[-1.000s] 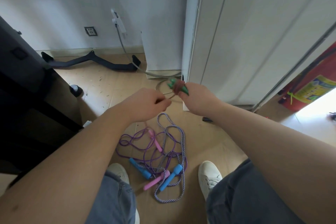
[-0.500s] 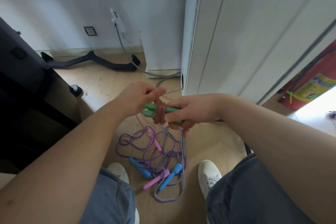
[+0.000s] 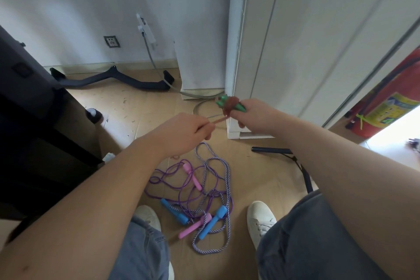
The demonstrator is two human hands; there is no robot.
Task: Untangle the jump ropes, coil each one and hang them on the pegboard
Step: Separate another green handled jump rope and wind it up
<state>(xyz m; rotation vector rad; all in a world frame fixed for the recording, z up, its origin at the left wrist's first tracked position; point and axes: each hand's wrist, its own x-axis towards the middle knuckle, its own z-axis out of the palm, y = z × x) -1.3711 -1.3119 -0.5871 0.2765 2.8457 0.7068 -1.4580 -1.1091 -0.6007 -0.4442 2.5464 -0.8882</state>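
My right hand point(image 3: 255, 118) grips the two green handles point(image 3: 221, 102) of a jump rope, with its brown cord point(image 3: 230, 104) wound around them in a bundle. My left hand point(image 3: 184, 130) pinches the free end of that brown cord and holds it taut toward the bundle. On the floor between my feet lie two more ropes in a tangle: a purple rope with pink handles point(image 3: 192, 175) and a striped purple-white rope with blue handles point(image 3: 212, 221). No pegboard is in view.
A white cabinet point(image 3: 284, 48) stands ahead on the right. A dark piece of furniture point(image 3: 34, 125) fills the left. A black curved bar point(image 3: 111, 79) and a grey cable point(image 3: 159, 70) lie by the wall. A red fire extinguisher point(image 3: 391, 100) is at the far right. A black bar point(image 3: 272, 150) lies on the floor.
My right hand has lifted the green-handled bundle up and away from me. My left hand has drawn back to the left, pulling the brown cord taut.
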